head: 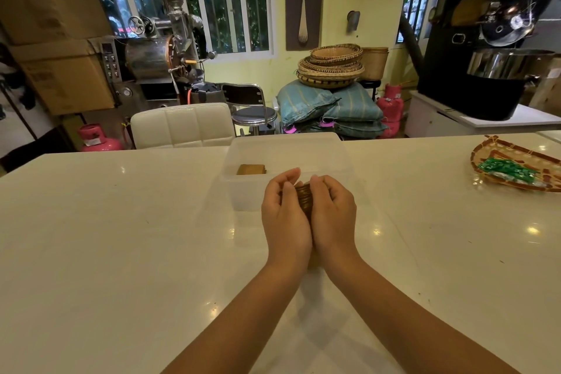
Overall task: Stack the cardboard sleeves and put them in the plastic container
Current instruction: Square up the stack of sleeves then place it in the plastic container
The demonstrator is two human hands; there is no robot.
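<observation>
A stack of brown cardboard sleeves (304,198) stands on edge between my two palms, just above the white table (121,237). My left hand (285,215) presses its left side and my right hand (332,215) presses its right side, so most of the stack is hidden. Right behind my hands sits the translucent plastic container (243,191). Another pile of brown sleeves (251,169) lies flat inside it at the left.
A woven tray (485,158) with green packets (507,171) rests on the table at the far right. Beyond the table's far edge stand a white padded chair (182,124) and a black stool (253,115).
</observation>
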